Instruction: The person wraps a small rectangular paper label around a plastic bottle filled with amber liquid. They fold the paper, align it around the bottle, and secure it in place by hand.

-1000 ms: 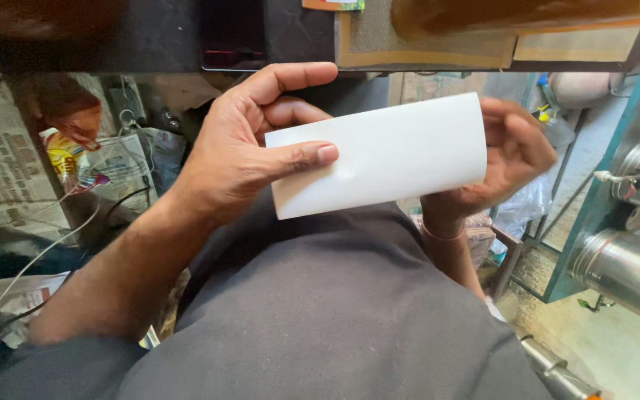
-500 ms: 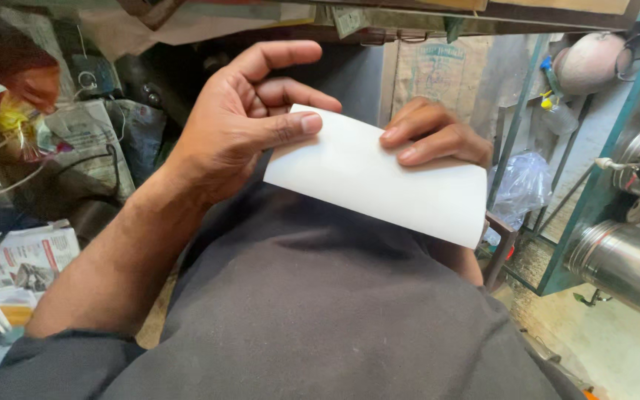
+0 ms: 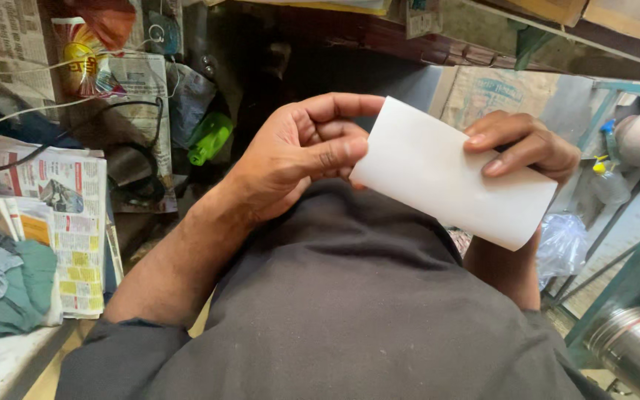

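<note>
Nearest the camera, the person's dark grey shirt [image 3: 350, 311] fills the lower middle of the head view, with both forearms rising out of it. Above the shirt, the left hand [image 3: 298, 152] is curled, its thumb pressed on the near face of a white sheet of paper [image 3: 450, 174] at the sheet's left edge and its fingers folded behind that edge. The right hand [image 3: 524, 144] grips the sheet's upper right part, fingers bent over the front face; how the thumb lies behind cannot be told. The paper is held in the air between the two hands, tilted down toward the right, its lower right end curving as if folded or rolled under. To the left, on a table [image 3: 1, 367], lie crumpled cloths [image 3: 1, 285] and, beside them, printed newspapers [image 3: 68, 222]. Farther off, a green plastic bottle [image 3: 210, 137] lies among dark cables [image 3: 131, 159]. At lower right, a shiny metal cylinder [image 3: 635, 352] stands beside a teal frame [image 3: 616, 285]; a clear plastic bag [image 3: 563, 244] hangs just below the right hand.
</note>
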Tool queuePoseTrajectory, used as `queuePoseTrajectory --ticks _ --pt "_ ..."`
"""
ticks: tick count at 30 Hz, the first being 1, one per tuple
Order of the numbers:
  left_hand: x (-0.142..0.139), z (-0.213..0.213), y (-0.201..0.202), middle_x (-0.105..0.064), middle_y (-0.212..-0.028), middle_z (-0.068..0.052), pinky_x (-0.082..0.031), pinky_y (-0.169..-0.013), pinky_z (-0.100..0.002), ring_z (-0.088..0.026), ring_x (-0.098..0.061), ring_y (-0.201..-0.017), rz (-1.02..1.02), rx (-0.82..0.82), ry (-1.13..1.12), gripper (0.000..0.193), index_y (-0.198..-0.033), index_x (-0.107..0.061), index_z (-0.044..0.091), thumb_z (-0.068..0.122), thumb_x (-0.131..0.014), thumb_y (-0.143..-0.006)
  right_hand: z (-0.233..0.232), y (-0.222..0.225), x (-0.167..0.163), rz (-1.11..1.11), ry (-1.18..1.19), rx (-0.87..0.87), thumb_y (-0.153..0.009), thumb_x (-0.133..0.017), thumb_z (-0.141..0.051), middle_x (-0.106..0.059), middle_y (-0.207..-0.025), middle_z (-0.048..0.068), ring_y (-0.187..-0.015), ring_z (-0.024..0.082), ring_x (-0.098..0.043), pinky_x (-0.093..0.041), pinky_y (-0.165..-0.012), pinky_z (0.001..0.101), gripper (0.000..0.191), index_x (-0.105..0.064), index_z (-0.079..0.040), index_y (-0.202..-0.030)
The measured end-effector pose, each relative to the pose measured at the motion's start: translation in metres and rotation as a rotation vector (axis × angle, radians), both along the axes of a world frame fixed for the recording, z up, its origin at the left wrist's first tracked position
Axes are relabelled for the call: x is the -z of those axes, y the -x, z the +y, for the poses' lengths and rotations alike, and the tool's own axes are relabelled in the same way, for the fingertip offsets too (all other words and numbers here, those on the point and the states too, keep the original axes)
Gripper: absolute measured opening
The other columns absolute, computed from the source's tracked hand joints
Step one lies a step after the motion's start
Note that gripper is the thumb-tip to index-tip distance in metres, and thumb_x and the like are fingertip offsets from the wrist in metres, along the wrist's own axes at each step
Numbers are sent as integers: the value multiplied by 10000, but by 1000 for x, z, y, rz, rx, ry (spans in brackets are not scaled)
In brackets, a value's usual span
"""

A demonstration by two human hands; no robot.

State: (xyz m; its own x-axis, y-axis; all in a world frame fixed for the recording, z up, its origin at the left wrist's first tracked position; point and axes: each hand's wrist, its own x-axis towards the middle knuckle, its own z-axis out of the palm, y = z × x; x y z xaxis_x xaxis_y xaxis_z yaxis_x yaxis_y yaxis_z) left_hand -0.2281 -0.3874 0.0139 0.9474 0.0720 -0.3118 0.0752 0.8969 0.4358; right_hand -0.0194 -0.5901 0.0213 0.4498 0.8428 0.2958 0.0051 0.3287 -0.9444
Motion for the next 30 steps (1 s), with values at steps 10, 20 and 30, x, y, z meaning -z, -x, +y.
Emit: queuePoseTrajectory --ticks 10,20,30 --pt "9 51 -19 -711 -1040 -87 -595 -924 -284 -134 -690 -1007 -61 86 -158 226 -1096 -668 1 43 -837 -951 36 41 58 684 3 92 -960 -801 -188 -699 -1121 143 -1014 240 -713 -611 -886 349 235 -610 -75 -1038" --pt "4 129 -37 -537 -1414 -102 -591 -1004 -239 -132 -601 -1194 -41 150 -226 113 -986 -780 18 93 -816 -909 72 72 63 -582 738 649 -1111 -599 4 -707 -1245 168 -1140 273 -701 -573 -1025 393 233 -632 -12 -1341" --pt "4 154 -62 -731 -1008 -86 -638 -813 -308 -151 -732 -902 -73 430 -164 266 -1128 -632 -6 64 -779 -918 107 118 -21 -1394 683 878 -926 -799 -190 -614 -1095 191 -970 382 -585 -524 -872 491 360 -570 -3 -1131"
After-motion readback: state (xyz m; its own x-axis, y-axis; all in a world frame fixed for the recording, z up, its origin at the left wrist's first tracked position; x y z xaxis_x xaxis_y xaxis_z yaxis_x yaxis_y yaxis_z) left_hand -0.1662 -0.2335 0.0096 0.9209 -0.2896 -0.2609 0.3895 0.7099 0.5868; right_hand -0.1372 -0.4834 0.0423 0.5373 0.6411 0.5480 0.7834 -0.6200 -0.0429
